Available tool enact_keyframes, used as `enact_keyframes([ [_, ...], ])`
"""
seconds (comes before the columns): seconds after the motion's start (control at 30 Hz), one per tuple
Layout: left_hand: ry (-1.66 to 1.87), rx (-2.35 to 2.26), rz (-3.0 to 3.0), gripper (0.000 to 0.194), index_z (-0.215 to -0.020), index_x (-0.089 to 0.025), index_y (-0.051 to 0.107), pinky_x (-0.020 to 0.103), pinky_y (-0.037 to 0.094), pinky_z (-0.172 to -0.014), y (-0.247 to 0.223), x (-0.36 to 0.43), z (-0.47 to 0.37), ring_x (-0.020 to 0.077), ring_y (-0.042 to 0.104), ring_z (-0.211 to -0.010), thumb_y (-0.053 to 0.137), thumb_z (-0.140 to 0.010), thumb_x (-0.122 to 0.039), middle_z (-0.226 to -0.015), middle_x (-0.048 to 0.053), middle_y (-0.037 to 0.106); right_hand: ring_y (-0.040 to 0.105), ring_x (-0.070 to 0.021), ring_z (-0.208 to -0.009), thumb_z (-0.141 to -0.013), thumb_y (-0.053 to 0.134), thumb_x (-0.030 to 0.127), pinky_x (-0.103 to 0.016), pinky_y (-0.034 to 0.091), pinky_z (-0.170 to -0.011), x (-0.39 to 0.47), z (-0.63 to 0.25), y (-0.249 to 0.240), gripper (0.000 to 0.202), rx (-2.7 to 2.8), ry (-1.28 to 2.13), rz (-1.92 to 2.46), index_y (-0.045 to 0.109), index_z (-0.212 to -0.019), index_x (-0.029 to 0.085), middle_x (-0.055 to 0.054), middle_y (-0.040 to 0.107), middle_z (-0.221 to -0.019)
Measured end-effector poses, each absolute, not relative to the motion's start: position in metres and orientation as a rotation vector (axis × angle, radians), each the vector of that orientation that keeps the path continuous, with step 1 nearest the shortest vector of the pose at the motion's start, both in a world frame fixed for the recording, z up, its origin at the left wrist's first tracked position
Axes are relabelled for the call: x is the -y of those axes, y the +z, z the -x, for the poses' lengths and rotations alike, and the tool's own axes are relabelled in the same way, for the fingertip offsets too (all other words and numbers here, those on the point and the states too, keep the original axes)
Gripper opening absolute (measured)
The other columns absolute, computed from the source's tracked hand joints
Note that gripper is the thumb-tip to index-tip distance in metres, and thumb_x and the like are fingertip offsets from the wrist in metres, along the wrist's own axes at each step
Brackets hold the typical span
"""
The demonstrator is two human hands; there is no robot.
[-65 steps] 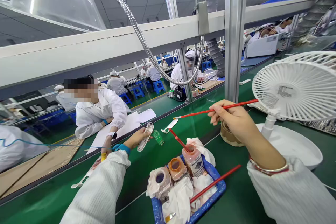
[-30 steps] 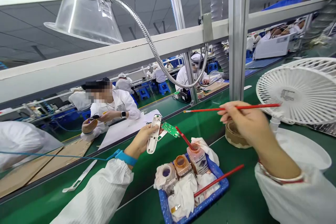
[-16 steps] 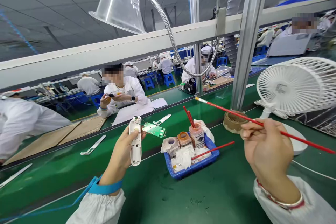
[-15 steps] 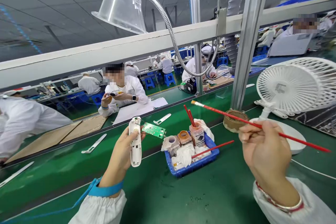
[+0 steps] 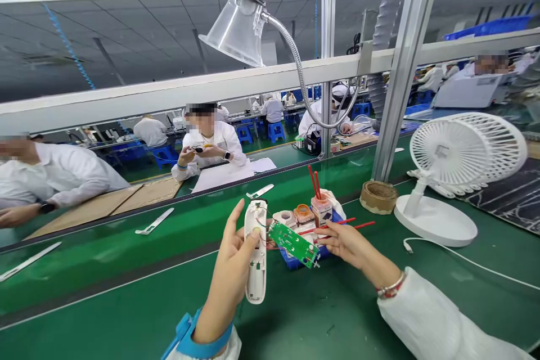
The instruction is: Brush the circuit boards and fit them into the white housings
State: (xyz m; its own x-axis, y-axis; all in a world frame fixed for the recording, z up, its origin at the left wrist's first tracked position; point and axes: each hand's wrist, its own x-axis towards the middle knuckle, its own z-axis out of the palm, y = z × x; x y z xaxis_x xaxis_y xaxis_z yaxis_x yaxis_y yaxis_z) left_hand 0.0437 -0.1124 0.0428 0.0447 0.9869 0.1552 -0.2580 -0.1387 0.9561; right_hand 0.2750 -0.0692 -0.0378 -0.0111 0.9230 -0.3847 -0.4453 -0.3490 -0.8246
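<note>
green bench point(image 5: 139, 315) spans the near side. left hand point(image 5: 230, 270) clamps the white casing point(image 5: 256, 284) near the middle, thumb pressed to it; the circuit board point(image 5: 294, 242) juts rightward. right hand point(image 5: 343, 242) pinches a red brush point(image 5: 348, 221) by the blue tray point(image 5: 292, 262), lower than before. seemingly mid brushwork, calling for a steady board.

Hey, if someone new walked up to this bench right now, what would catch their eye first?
Probably the bright green circuit board near the centre, beside the long white plastic shell in the left hand. Next might be the round white caged fan standing on the bench at the right. Overhead, left of the upright metal posts, hangs a clear plastic cone-shaped hood.
</note>
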Motion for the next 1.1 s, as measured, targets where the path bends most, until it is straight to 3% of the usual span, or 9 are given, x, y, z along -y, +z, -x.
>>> enact_keyframes([
  [0.1,1.379,-0.92,-1.217,0.075,-0.139,-0.032,0.022,0.027,0.05,-0.064,0.043,0.12,-0.043,0.015,0.059,-0.067,0.063,-0.076,-0.033,-0.091,0.003,0.066,0.065,-0.0128,-0.055,-0.084,0.054,0.023,-0.015,0.048,-0.041,0.069,-0.294,-0.038,0.016,0.618,1.65,1.197,0.059,-0.078,0.009,-0.015,0.069,-0.079],
  [0.17,1.375,-0.926,-1.257,0.073,-0.139,-0.032,0.022,0.028,0.05,-0.064,0.042,0.122,-0.042,0.0161,0.059,-0.068,0.061,-0.077,-0.034,-0.092,0.003,0.066,0.064,-0.0118,-0.054,-0.084,0.056,0.024,-0.013,0.047,-0.041,0.068,-0.302,-0.036,0.019,0.657,1.658,1.204,0.059,-0.077,0.006,-0.017,0.069,-0.077],
  [0.33,1.379,-0.929,-1.345,0.062,-0.136,-0.031,0.027,0.029,0.049,-0.072,0.034,0.122,-0.044,0.0196,0.06,-0.083,0.055,-0.082,-0.037,-0.103,0.005,0.063,0.063,-0.0092,-0.054,-0.083,0.058,0.028,-0.014,0.05,-0.049,0.073,-0.287,-0.018,0.019,0.869,1.697,1.05,0.06,-0.08,0.009,-0.007,0.068,-0.071],
  [0.5,1.406,-0.946,-1.513,0.048,-0.131,-0.03,0.038,0.03,0.043,-0.088,0.022,0.12,-0.045,0.0213,0.055,-0.103,0.05,-0.085,-0.037,-0.118,0.005,0.057,0.066,-0.0213,-0.076,-0.075,0.063,0.047,-0.031,0.053,-0.062,0.096,-0.245,0.014,0.043,1.214,1.981,0.681,0.059,-0.1,0.013,-0.011,0.065,-0.092],
  [0.6,1.438,-1.058,-1.594,0.043,-0.127,-0.032,0.044,0.029,0.044,-0.084,0.017,0.116,-0.043,0.0201,0.057,-0.096,0.05,-0.085,-0.035,-0.118,0.004,0.058,0.063,-0.0172,-0.075,-0.076,0.057,0.055,-0.027,0.05,-0.062,0.097,-0.235,0.022,0.048,1.427,2.023,0.434,0.058,-0.102,0.014,-0.01,0.062,-0.092],
  [0.73,1.463,-1.147,-1.761,0.036,-0.119,-0.03,0.054,0.028,0.047,-0.071,0.019,0.112,-0.04,0.0176,0.059,-0.074,0.052,-0.084,-0.027,-0.097,0.003,0.066,0.057,-0.0099,-0.071,-0.073,0.066,0.046,-0.019,0.044,-0.061,0.083,-0.235,0.021,0.041,1.487,1.951,0.44,0.06,-0.096,0.013,-0.004,0.058,-0.083],
  [0.9,1.5,-1.17,-1.821,0.042,-0.112,-0.027,0.063,0.03,0.047,-0.071,0.027,0.107,-0.038,0.0215,0.062,-0.075,0.06,-0.073,-0.012,-0.085,0.003,0.069,0.054,-0.0103,-0.064,-0.063,0.074,0.042,-0.022,0.045,-0.061,0.077,-0.229,0.02,0.044,1.579,1.922,0.445,0.06,-0.093,0.012,0.0,0.054,-0.072],
  [1.0,1.48,-1.179,-1.949,0.049,-0.114,-0.03,0.062,0.029,0.047,-0.076,0.028,0.104,-0.037,0.0222,0.062,-0.081,0.054,-0.072,-0.006,-0.088,0.002,0.069,0.056,-0.0113,-0.071,-0.066,0.074,0.033,-0.023,0.045,-0.067,0.081,-0.224,0.02,0.043,1.608,1.788,0.525,0.055,-0.101,0.016,0.0,0.055,-0.079],
  [1.1,1.446,-1.189,-2.133,0.056,-0.118,-0.035,0.058,0.027,0.047,-0.077,0.023,0.1,-0.039,0.0203,0.062,-0.087,0.046,-0.074,-0.002,-0.101,0.001,0.067,0.054,-0.0108,-0.073,-0.067,0.073,0.028,-0.021,0.045,-0.063,0.09,-0.217,0.022,0.035,1.684,1.477,0.729,0.052,-0.093,0.018,0.001,0.054,-0.08],
])
